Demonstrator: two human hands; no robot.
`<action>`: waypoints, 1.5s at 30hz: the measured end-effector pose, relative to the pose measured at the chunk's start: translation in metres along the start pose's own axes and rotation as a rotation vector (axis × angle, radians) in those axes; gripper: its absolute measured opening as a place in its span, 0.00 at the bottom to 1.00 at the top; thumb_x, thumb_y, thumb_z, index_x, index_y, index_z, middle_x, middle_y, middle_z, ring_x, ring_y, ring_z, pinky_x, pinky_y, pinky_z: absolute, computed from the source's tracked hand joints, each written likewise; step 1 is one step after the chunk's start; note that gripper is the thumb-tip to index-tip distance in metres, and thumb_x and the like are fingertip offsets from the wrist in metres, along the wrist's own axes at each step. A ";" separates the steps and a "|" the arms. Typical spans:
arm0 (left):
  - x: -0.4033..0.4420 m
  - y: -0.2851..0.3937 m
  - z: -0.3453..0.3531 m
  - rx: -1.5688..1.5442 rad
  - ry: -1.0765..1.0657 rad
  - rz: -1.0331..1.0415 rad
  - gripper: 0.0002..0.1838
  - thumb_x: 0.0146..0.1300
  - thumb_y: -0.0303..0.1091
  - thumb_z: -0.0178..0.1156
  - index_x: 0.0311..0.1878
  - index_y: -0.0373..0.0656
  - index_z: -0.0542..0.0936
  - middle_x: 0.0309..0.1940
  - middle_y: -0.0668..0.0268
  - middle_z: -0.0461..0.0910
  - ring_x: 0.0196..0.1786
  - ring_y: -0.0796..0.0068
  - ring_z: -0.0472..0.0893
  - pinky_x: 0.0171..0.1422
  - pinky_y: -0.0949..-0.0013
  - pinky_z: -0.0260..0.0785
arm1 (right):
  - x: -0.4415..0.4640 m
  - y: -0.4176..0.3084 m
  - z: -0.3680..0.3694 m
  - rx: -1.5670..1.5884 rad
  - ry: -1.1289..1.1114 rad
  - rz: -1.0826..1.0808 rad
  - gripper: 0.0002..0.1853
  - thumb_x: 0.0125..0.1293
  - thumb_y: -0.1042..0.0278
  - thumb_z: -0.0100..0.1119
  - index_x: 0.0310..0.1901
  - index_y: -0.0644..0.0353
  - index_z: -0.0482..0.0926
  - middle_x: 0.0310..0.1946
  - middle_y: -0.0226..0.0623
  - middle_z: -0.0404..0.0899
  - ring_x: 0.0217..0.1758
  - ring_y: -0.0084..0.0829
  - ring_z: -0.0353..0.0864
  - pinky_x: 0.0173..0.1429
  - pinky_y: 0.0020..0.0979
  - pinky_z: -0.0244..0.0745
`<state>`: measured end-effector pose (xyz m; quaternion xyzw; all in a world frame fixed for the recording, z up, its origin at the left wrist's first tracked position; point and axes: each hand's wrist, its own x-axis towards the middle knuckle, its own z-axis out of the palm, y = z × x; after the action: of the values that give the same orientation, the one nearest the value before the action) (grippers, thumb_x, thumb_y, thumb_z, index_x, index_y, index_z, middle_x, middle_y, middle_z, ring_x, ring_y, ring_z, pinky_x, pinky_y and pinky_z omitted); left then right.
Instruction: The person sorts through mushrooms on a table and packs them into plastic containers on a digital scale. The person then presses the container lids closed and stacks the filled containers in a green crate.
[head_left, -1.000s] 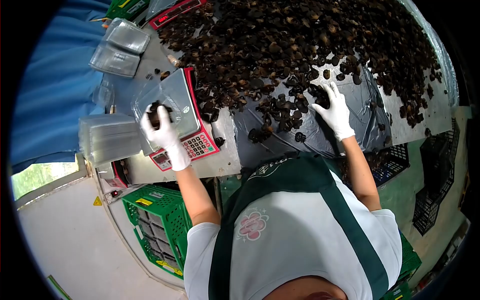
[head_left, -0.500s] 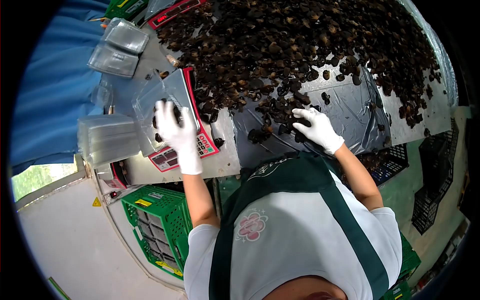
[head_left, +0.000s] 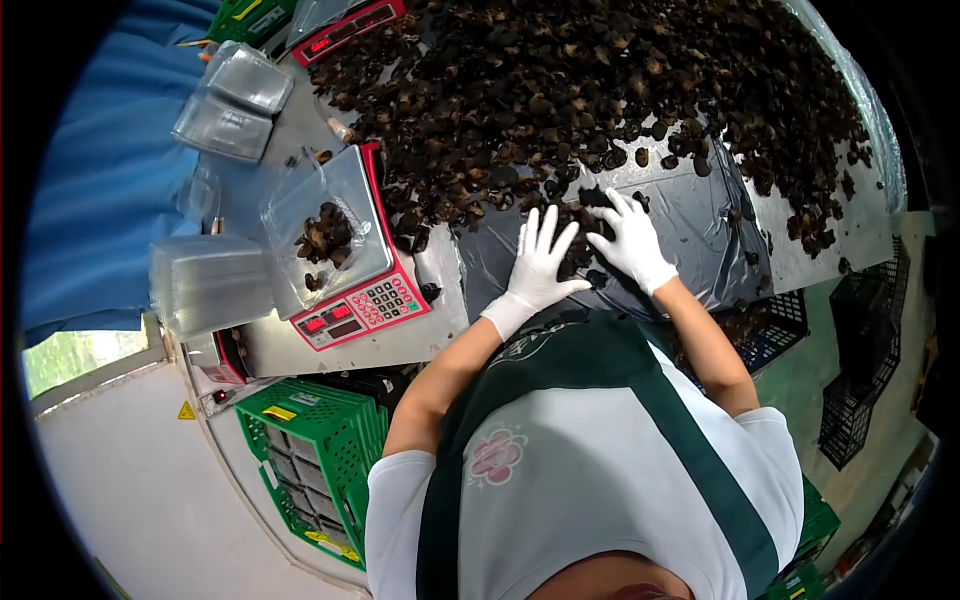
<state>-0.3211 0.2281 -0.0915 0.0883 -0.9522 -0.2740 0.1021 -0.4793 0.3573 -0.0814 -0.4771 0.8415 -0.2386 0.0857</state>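
Note:
My left hand (head_left: pixel 540 266), in a white glove, lies with its fingers spread at the left edge of a small heap of dark brown mushroom pieces (head_left: pixel 574 250), which look like wood ear. On the other side of that heap, my right hand (head_left: pixel 634 245), also gloved, has its fingers stretched over the pieces; its fingertips are partly among them. Both hands rest over black plastic sheeting (head_left: pixel 690 225). To the left, a red scale (head_left: pixel 372 310) carries a clear plastic container (head_left: pixel 290 215) with a clump of mushroom pieces (head_left: pixel 325 235) in it.
A large pile of mushroom pieces (head_left: pixel 600 80) covers the table's far side. Stacked clear containers (head_left: pixel 210 285) and wrapped packs (head_left: pixel 225 125) stand left of the scale. A second red scale (head_left: pixel 345 35) is at the back. Green crates (head_left: pixel 310 460) stand below the table edge.
My left hand has moved right, from above the container on the scale to the small heap. Mushroom pieces now show uncovered in the container. My right hand has shifted slightly.

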 end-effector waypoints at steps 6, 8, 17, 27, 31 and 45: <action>0.035 0.017 0.018 0.066 -0.091 0.318 0.49 0.41 0.57 0.72 0.68 0.51 0.67 0.74 0.56 0.54 0.75 0.43 0.50 0.73 0.37 0.46 | -0.044 0.011 -0.020 0.191 0.107 0.184 0.31 0.53 0.67 0.69 0.61 0.51 0.73 0.65 0.40 0.68 0.65 0.42 0.69 0.66 0.36 0.68; 0.047 0.015 0.020 0.099 -0.059 0.297 0.48 0.45 0.63 0.67 0.69 0.51 0.66 0.74 0.55 0.53 0.75 0.40 0.49 0.72 0.33 0.43 | -0.050 0.018 -0.024 0.180 0.120 0.211 0.35 0.52 0.66 0.70 0.64 0.52 0.69 0.65 0.41 0.69 0.60 0.40 0.73 0.61 0.35 0.72; 0.098 0.023 0.025 0.250 -0.229 0.124 0.55 0.42 0.74 0.63 0.73 0.58 0.61 0.76 0.54 0.45 0.76 0.39 0.43 0.71 0.27 0.35 | -0.049 0.025 -0.014 0.317 0.106 0.552 0.41 0.52 0.66 0.68 0.69 0.55 0.62 0.48 0.50 0.80 0.37 0.44 0.82 0.46 0.38 0.78; 0.095 0.050 0.043 0.161 -0.175 0.516 0.42 0.44 0.51 0.70 0.65 0.58 0.67 0.69 0.63 0.62 0.54 0.62 0.73 0.48 0.53 0.67 | -0.078 0.038 -0.024 0.288 0.067 0.502 0.40 0.53 0.73 0.59 0.70 0.57 0.58 0.47 0.56 0.79 0.49 0.55 0.80 0.52 0.43 0.76; 0.092 0.049 0.046 0.212 -0.226 0.605 0.27 0.53 0.42 0.64 0.58 0.55 0.73 0.58 0.65 0.71 0.44 0.67 0.76 0.38 0.64 0.71 | -0.089 0.039 -0.018 0.413 0.128 0.387 0.41 0.54 0.72 0.62 0.71 0.58 0.57 0.45 0.51 0.81 0.45 0.43 0.84 0.49 0.36 0.78; 0.080 -0.015 0.003 -0.473 0.343 0.006 0.16 0.47 0.21 0.69 0.41 0.45 0.83 0.35 0.63 0.82 0.38 0.69 0.83 0.44 0.71 0.74 | -0.068 0.014 -0.019 0.379 0.136 0.417 0.43 0.51 0.70 0.70 0.69 0.58 0.60 0.67 0.43 0.66 0.38 0.31 0.80 0.47 0.28 0.77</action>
<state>-0.3975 0.1990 -0.0903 0.1045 -0.8310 -0.4691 0.2801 -0.4614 0.4267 -0.0769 -0.2523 0.8655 -0.4003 0.1642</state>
